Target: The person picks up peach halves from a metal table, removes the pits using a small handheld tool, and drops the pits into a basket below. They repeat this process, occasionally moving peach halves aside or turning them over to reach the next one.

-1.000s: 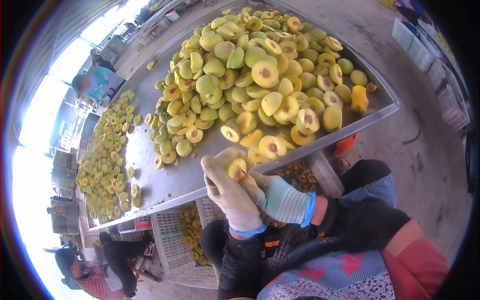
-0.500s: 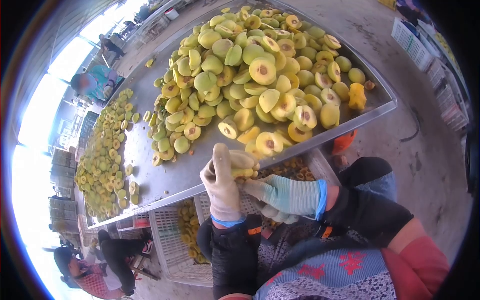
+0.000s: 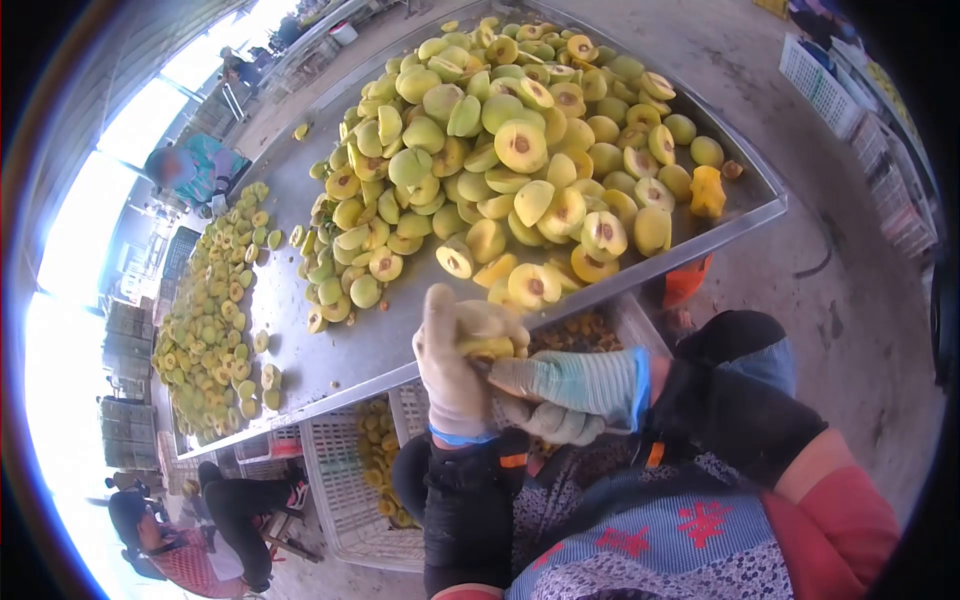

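Observation:
My left hand (image 3: 448, 362), in a pale work glove, is closed around a yellow peach half (image 3: 487, 348) just over the table's near edge. My right hand (image 3: 565, 388), gloved with a striped pale-blue back, presses in from the right against the fruit. Its fingers are curled, and whatever they grip is hidden. Beyond both hands, a large heap of green-yellow peach halves (image 3: 522, 146) covers the metal table (image 3: 312, 372); several show brown pit centres.
Below the table edge stand a white plastic crate (image 3: 335, 470) holding fruit pieces and another crate under my hands. A second heap of fruit (image 3: 205, 340) lies to the left. One person (image 3: 190, 170) works beyond it; another (image 3: 190, 545) sits at lower left.
My hands have shifted slightly right, still together at the peach half. The left fingers curl further over it. The person at the far left has moved an arm.

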A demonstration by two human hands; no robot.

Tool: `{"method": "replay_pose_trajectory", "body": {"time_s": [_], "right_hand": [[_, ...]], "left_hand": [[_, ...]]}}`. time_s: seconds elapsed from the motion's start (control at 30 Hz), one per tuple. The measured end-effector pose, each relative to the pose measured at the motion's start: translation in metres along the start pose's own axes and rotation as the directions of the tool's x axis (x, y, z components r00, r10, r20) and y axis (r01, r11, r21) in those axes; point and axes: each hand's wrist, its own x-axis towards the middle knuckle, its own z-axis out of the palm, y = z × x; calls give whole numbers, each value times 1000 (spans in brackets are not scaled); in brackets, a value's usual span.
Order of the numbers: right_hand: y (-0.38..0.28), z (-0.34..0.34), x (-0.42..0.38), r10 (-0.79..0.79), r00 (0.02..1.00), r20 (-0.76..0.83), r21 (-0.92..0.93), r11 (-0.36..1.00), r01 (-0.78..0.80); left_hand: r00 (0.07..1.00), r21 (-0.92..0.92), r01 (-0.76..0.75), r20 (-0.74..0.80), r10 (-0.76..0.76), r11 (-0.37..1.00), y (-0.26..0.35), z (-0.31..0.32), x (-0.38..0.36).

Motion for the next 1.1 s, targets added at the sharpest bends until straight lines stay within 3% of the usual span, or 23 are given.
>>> {"method": "replay_pose_trajectory", "body": {"time_s": [0.07,0.13,0.2,0.27,0.3,0.37,0.43,0.5,0.53,0.57,0.63,0.67,0.73,0.77,0.83,0.9,0.93,1.03,1.07,1.1], "right_hand": [[0,4,-3,-76,997,12,-27,997,77],[6,11,-4,-132,991,4,-53,990,132],[7,20,-5,-153,974,-168,-327,940,91],[4,35,-2,-255,899,-355,-631,775,-29],[6,34,-2,-245,913,-326,-667,744,-38],[12,27,-2,-227,936,-268,-734,677,-46],[21,9,-2,-308,892,-329,-893,410,-188],[26,-7,-8,-426,832,-356,-933,107,-344],[26,-1,-16,-477,808,-346,-934,100,-342],[25,-2,-18,-538,774,-333,-941,135,-311],[26,-6,-16,-647,698,-306,-952,201,-231],[26,-8,-14,-672,667,-322,-945,187,-267],[24,-1,-10,-729,620,-290,-956,184,-230],[23,1,-10,-754,596,-277,-959,181,-217],[22,-6,-6,-817,543,-195,-977,112,-183],[18,-4,-6,-839,511,-189,-975,96,-202],[20,-12,-3,-872,470,-138,-982,61,-176],[15,-10,-9,-875,459,-154,-979,72,-191],[13,-9,-11,-886,440,-144,-982,75,-172],[12,-6,-12,-897,421,-133,-986,77,-149]], "left_hand": [[997,-266,50,-45,-64,963,1,6,-3],[985,-241,60,-140,-96,969,8,11,-9],[962,-330,92,-216,-170,940,9,10,-16],[951,-340,66,-263,-162,938,1,4,-22],[946,-341,53,-283,-156,938,-4,-1,-22],[981,-487,11,-166,-105,873,-9,-36,-21],[992,-668,-97,-128,14,738,0,-72,-17],[910,-403,-308,-388,144,862,28,-116,-25],[786,-55,-287,-584,203,956,46,-122,-35],[621,286,-162,-714,323,945,62,-126,-44],[477,486,-58,-754,452,872,71,-154,-50],[484,454,-88,-759,437,887,81,-130,-47],[677,532,-92,-587,444,842,74,-120,-26],[797,456,-206,-435,419,866,56,-124,-5],[920,562,-67,-285,269,824,40,-63,29],[918,890,-167,-16,395,424,-2,-63,82],[907,966,-192,107,407,173,-18,-68,103],[992,943,-70,99,-75,324,-40,-75,143],[992,909,-76,112,-64,409,-39,-78,145],[998,829,45,-12,-62,558,-41,-79,144]]}}
